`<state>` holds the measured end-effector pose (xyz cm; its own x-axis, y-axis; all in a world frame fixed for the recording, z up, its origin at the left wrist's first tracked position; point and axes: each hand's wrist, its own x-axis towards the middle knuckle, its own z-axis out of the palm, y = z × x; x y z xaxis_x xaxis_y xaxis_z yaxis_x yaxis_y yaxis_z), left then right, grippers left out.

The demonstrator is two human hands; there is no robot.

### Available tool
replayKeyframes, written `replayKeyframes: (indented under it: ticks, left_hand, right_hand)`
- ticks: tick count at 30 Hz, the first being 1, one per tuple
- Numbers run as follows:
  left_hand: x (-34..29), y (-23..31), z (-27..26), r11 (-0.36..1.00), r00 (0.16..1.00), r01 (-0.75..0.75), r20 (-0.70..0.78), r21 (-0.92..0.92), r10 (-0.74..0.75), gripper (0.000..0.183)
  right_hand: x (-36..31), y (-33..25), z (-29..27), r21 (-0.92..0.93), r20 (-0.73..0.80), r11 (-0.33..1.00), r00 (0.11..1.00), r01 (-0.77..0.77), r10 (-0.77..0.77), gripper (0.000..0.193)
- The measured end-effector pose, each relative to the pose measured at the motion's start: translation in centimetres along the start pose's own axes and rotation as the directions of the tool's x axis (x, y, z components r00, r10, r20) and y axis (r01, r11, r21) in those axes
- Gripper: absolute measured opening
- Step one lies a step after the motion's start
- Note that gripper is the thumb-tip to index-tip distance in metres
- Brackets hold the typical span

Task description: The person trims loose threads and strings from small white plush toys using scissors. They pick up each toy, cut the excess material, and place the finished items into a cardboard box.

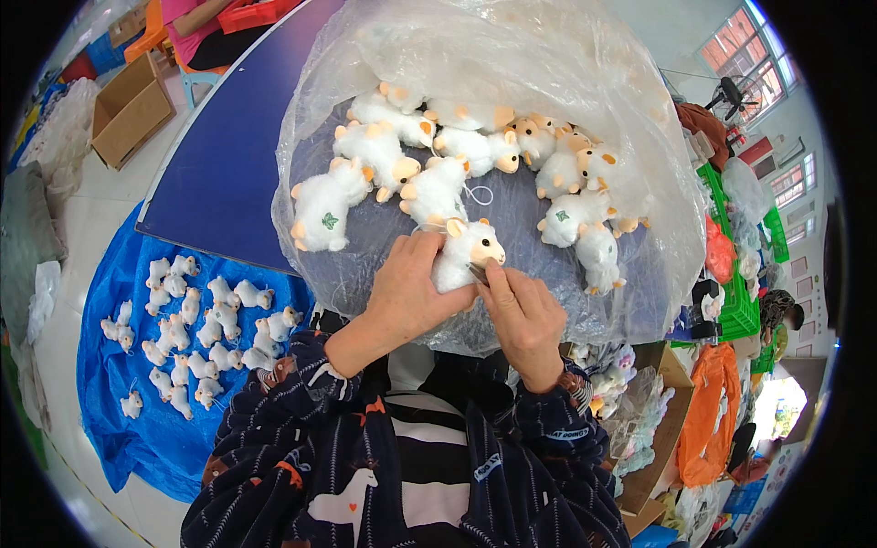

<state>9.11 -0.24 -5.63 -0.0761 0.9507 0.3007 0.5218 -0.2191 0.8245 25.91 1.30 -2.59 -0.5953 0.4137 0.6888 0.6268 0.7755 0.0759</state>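
My left hand (406,285) is closed round a small white plush sheep (466,256) with peach ears and muzzle, near the table's front edge. Its head points to the right. My right hand (525,315) is pinched just below the sheep's muzzle, fingertips touching the plush. A thin, dark, metallic-looking tip shows between those fingers, too small to name. Beyond my hands, several similar plush sheep (324,208) lie in and on a large clear plastic bag (585,64). One plush (438,194), right behind the held one, has a white string loop.
The bag covers much of a blue table (219,164). Down to the left, several more plush sheep lie on a blue tarp (114,438) on the floor. A cardboard box (137,110) and a seated person (187,27) are at the far left. Green crates (735,315) stand at the right.
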Motion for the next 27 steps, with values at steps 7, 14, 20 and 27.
replayKeyframes:
  ticks: [7,14,20,27]
  left_hand:
    - [-0.1,0.1,0.2,0.998,0.998,-0.052,-0.035,0.037,0.054,0.054]
    - [-0.3,0.3,0.0,1.0,0.999,-0.02,-0.026,0.004,0.02,0.053]
    - [-1.5,-1.7,-0.8,0.783,0.988,0.155,0.08,-0.602,-0.134,0.052]
    - [-1.8,-2.5,-1.2,0.803,0.992,0.088,0.126,-0.589,-0.016,0.052]
  right_hand:
    - [0.0,-0.3,-0.1,-0.034,0.034,0.999,0.999,-0.032,0.033,0.042]
    - [-0.1,-0.5,0.3,0.037,0.016,0.998,0.998,-0.06,0.059,0.041]
    - [-0.7,-1.5,-0.3,0.733,0.123,0.451,0.75,-0.51,0.65,0.046]
    - [1.1,-1.6,1.6,0.808,0.497,-0.077,0.605,-0.584,0.622,0.033]
